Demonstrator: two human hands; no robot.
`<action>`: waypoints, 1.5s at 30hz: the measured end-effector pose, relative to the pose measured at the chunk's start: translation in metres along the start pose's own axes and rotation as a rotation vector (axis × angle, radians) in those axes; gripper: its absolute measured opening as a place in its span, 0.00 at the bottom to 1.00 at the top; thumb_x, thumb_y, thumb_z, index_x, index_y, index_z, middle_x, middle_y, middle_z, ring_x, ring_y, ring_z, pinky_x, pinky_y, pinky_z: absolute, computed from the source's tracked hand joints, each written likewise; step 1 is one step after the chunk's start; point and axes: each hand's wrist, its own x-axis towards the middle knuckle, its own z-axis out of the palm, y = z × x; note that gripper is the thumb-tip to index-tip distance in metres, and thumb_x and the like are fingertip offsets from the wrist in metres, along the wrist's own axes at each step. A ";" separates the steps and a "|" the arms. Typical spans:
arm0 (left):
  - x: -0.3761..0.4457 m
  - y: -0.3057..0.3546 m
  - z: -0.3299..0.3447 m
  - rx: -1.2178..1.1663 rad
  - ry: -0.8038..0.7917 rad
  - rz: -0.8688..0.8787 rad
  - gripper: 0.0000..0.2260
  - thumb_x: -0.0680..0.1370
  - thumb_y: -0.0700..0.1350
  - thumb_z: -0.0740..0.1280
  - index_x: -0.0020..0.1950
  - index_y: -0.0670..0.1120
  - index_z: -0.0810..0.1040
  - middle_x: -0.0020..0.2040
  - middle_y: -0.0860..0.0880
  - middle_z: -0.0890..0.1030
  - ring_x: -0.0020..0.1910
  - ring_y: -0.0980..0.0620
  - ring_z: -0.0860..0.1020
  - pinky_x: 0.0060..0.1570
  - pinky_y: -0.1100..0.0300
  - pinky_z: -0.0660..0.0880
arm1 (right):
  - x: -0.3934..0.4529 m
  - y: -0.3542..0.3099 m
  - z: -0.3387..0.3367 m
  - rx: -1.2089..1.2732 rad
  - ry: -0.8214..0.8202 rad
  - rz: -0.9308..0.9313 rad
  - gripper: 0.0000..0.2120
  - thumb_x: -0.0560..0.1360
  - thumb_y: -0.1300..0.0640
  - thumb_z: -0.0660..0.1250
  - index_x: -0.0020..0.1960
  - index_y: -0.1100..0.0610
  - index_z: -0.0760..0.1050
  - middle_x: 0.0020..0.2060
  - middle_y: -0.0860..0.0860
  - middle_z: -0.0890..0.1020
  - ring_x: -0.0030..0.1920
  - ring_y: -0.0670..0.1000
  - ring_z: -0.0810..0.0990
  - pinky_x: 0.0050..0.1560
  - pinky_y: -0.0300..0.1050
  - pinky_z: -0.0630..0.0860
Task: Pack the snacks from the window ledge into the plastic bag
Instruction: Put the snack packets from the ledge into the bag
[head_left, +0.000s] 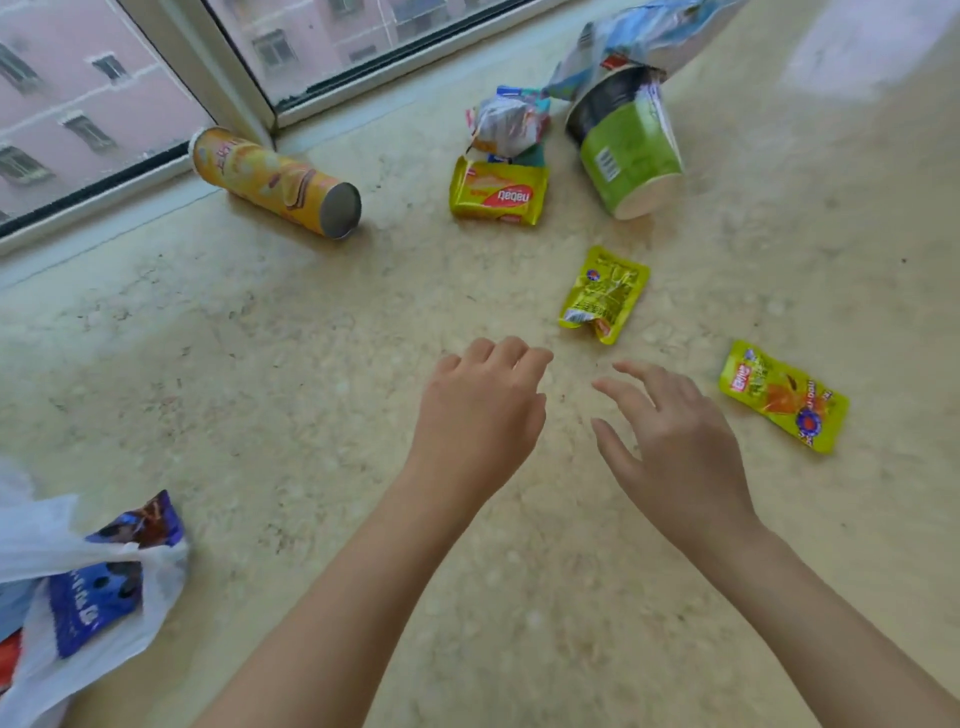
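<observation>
My left hand (480, 415) and my right hand (675, 447) hover empty over the middle of the stone ledge (311, 389), fingers relaxed. Just beyond them lies a small yellow sachet (605, 293), with a second yellow sachet (784, 397) to the right of my right hand. Farther back are a yellow wafer pack (498, 195), a crumpled white-and-blue packet (509, 124), a green cup of noodles (626, 143) on its side and an orange chips tube (275, 182) lying by the window. The white plastic bag (31, 535) sits at the lower left, blue snack packs (98, 608) inside.
The window frame (244, 88) runs along the back left of the ledge. A large pale blue-and-white bag (649, 31) lies at the back, partly over the noodle cup.
</observation>
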 end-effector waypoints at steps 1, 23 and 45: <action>0.007 0.006 0.004 -0.002 -0.003 0.012 0.14 0.69 0.47 0.73 0.54 0.48 0.80 0.47 0.50 0.81 0.44 0.45 0.80 0.37 0.53 0.75 | 0.000 0.009 0.000 -0.003 0.000 0.011 0.16 0.71 0.54 0.67 0.58 0.56 0.79 0.58 0.54 0.79 0.52 0.58 0.78 0.49 0.53 0.76; 0.119 0.067 0.076 0.063 -0.239 -0.226 0.26 0.79 0.55 0.60 0.75 0.52 0.60 0.73 0.44 0.65 0.64 0.41 0.70 0.51 0.49 0.71 | -0.021 0.120 0.003 -0.094 -0.232 0.331 0.27 0.74 0.58 0.65 0.73 0.54 0.66 0.73 0.61 0.65 0.72 0.64 0.63 0.65 0.69 0.64; 0.039 0.008 0.034 -0.706 0.101 -0.702 0.07 0.77 0.46 0.64 0.53 0.46 0.70 0.40 0.51 0.77 0.39 0.48 0.78 0.37 0.53 0.75 | 0.001 0.073 -0.003 0.033 0.133 -0.004 0.19 0.70 0.69 0.62 0.57 0.57 0.80 0.51 0.53 0.84 0.47 0.57 0.84 0.39 0.49 0.81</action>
